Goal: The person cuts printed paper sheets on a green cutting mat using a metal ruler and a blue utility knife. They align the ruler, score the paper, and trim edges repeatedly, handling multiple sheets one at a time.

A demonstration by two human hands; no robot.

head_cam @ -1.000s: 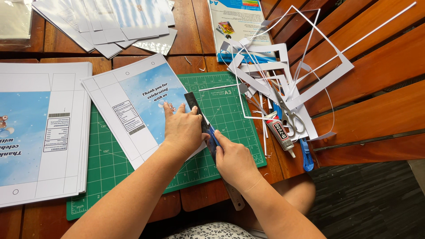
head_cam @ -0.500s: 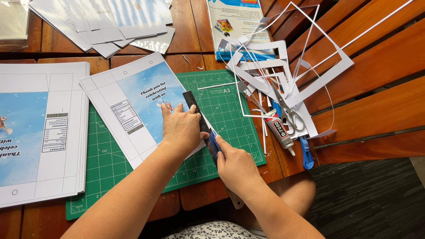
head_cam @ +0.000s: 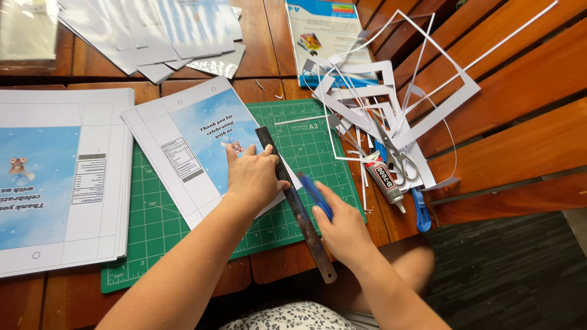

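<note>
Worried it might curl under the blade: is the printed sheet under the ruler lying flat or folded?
Flat: the printed sheet lies spread on the green cutting mat, with the left hand pressing it.

Bare forearms, no sleeves; a white, dark-speckled garment below.

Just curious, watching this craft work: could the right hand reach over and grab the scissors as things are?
Probably yes. The right hand holds a blue knife, and the scissors lie close by among paper offcuts with nothing covering them.

Knife blade tip hidden, perhaps under ruler edge.
</note>
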